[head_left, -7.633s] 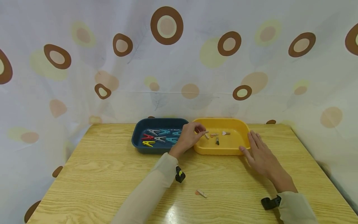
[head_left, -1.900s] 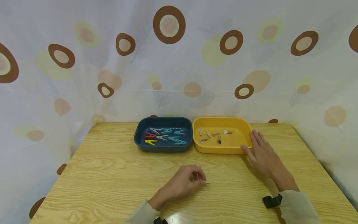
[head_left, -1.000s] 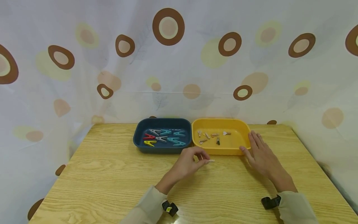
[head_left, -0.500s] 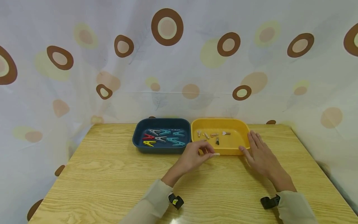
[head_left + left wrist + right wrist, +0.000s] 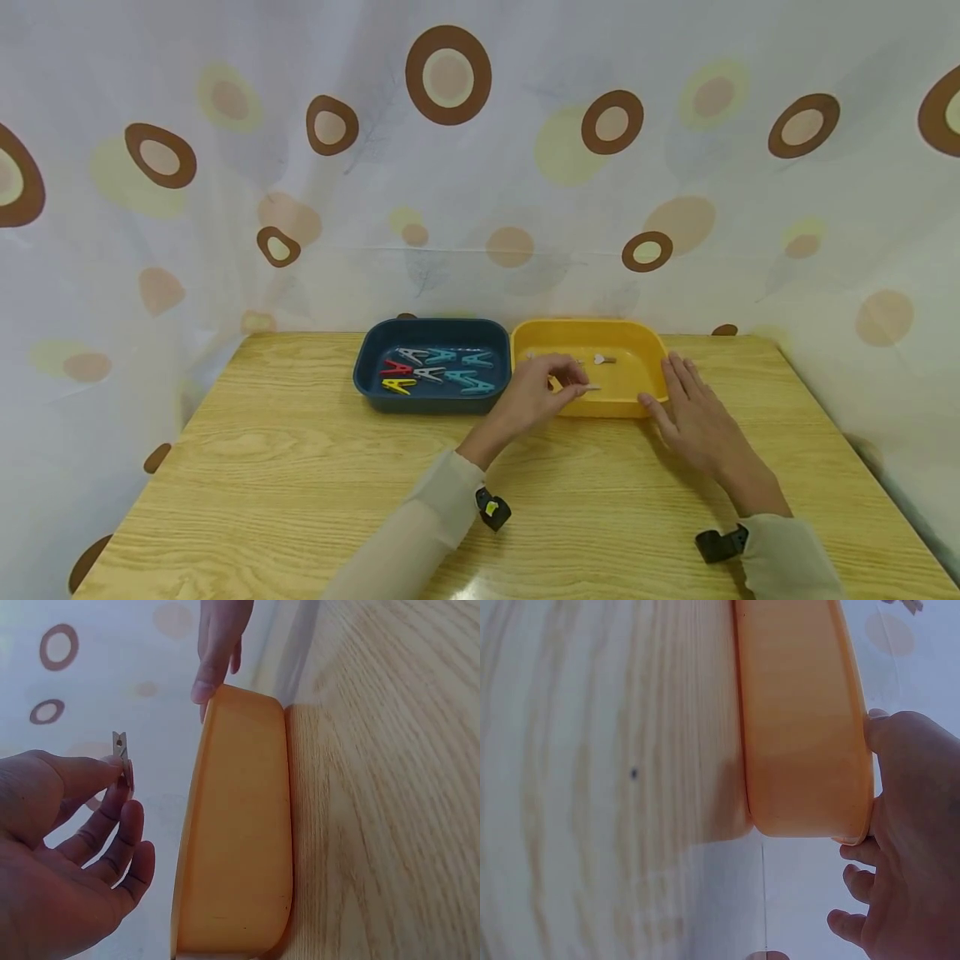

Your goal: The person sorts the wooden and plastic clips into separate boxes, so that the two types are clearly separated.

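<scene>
My left hand (image 5: 528, 402) pinches a small wooden clothespin (image 5: 120, 744) between thumb and index finger, the other fingers loosely bent. In the head view it is above the front part of the yellow tray (image 5: 615, 408). Inside that tray lies a small clothespin with a white heart (image 5: 604, 359); my left hand covers most of the others there. At the tray's front right corner is my right hand (image 5: 697, 425), fingers extended along the side and thumb touching the front rim. The right wrist view shows this hand (image 5: 919, 780) against the tray's end.
Left of the yellow tray, side by side with it, stands a dark blue tray (image 5: 431, 403). It holds several larger plastic clothespins, among them a red one (image 5: 396, 367) and a yellow one (image 5: 398, 385). A patterned curtain (image 5: 510, 167) hangs behind the wooden table (image 5: 300, 467).
My left hand has put a clothespin in the yellow tray, picked up another from the table, and carried it forward over the tray. My right hand stays at the tray's corner.
</scene>
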`<control>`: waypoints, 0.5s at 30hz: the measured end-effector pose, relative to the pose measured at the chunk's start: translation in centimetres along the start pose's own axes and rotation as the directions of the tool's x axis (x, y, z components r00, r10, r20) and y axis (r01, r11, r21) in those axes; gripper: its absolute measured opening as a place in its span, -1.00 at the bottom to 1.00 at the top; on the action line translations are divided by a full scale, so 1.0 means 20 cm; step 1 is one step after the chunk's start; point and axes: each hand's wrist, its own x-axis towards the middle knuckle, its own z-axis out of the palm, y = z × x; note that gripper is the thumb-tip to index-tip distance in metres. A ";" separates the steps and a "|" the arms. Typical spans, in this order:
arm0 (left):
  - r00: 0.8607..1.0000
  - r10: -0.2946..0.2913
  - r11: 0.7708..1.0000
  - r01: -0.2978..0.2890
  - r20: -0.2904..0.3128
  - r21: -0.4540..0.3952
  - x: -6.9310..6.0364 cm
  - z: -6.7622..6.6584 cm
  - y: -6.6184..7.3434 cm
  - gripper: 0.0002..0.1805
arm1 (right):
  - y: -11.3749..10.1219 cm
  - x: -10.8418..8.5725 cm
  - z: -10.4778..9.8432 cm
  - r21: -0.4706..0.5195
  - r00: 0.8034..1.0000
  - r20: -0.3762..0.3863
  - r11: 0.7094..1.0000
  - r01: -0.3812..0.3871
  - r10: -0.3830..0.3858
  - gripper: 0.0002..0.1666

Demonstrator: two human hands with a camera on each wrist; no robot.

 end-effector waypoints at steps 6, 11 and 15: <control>1.000 -0.029 0.999 0.029 -0.003 -0.019 0.07 0.01 0.00 -0.95 | 0.00 0.00 -0.01 0.006 1.000 -0.009 1.000 0.007 -0.007 -0.02; 0.999 -0.030 0.999 0.031 0.016 -0.036 0.12 0.03 -0.01 -0.95 | 0.00 0.00 0.00 0.011 1.000 -0.022 1.000 0.013 -0.013 -0.04; 0.999 -0.039 0.999 0.040 0.024 -0.032 0.15 0.05 -0.01 -0.95 | 0.01 0.00 0.01 0.013 1.000 -0.022 1.000 0.013 -0.013 -0.04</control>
